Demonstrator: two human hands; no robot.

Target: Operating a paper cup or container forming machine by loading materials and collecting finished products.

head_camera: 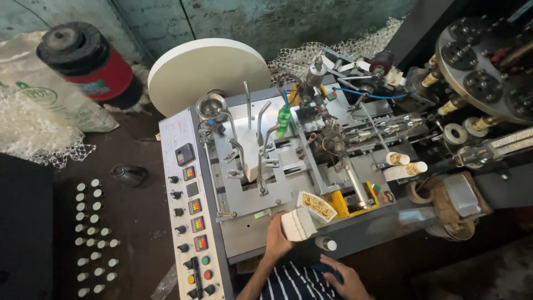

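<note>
My left hand (276, 240) is shut on a thick stack of fan-shaped paper cup blanks (300, 222). It holds the stack at the front edge of a cup-forming machine (277, 189); the top blank shows a printed brown pattern. Just behind the stack is a yellow part of the machine. My right hand (343, 278) is lower, near my striped shirt, fingers apart and holding nothing. Another white stack of blanks (252, 161) stands between bent metal guide rods in the machine's feeder.
A grey control panel (189, 222) with knobs, buttons and small displays runs along the machine's left side. Behind it is a large white paper roll (208, 72). Two formed cups (405, 165) lie at right, below a round turret (488, 66). Several small white-capped pieces (94, 239) line the floor.
</note>
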